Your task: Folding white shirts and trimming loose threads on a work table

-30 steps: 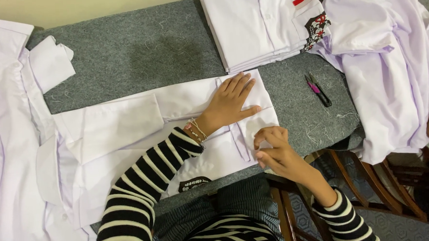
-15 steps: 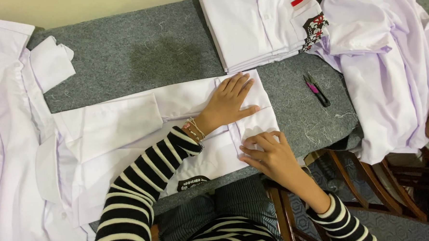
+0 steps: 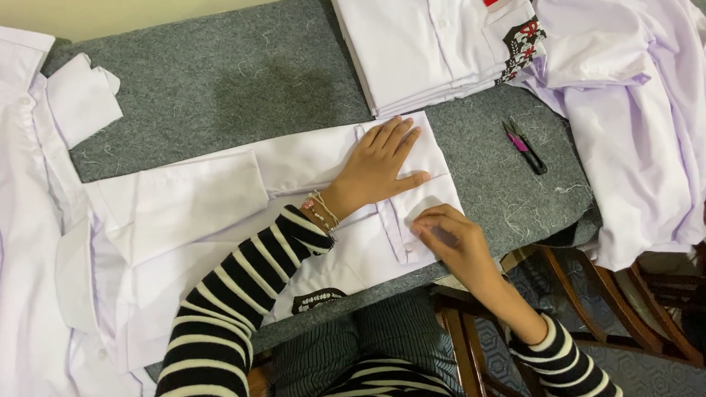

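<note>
Item 1, white shirt (image 3: 211,213): I log it lying flat across the grey table (image 3: 229,93), partly folded, one sleeve laid over the body, a dark badge showing at the near edge where the cloth hangs slightly off the table.

Item 2, left hand (image 3: 379,165): spread wide, palm down, fingers fanned on the folded right end of the shirt, pinning it. It grips nothing.

Item 3, right hand (image 3: 450,238): fingers curled and drawn close, tips pressing the near right corner of the fold at the table's edge. I cannot tell whether it pinches the cloth or only presses it.

Item 4, small snips (image 3: 524,145): pink and black, lying on the table just to the right of the shirt, apart from both hands.

Item 5, stack of folded white shirts (image 3: 433,36): at the far edge, with a red tab and a dark crest.

Item 6, loose white garments (image 3: 635,123): heaped to the right; more white cloth (image 3: 13,237) lies to the left.

Risk note, my judgement: the pressed corner sits at the table's edge, so cloth could slide off if the flat hand lifts. The crease may set crooked if the corner shifts under pressure. A sweep to the right could catch the snips.
</note>
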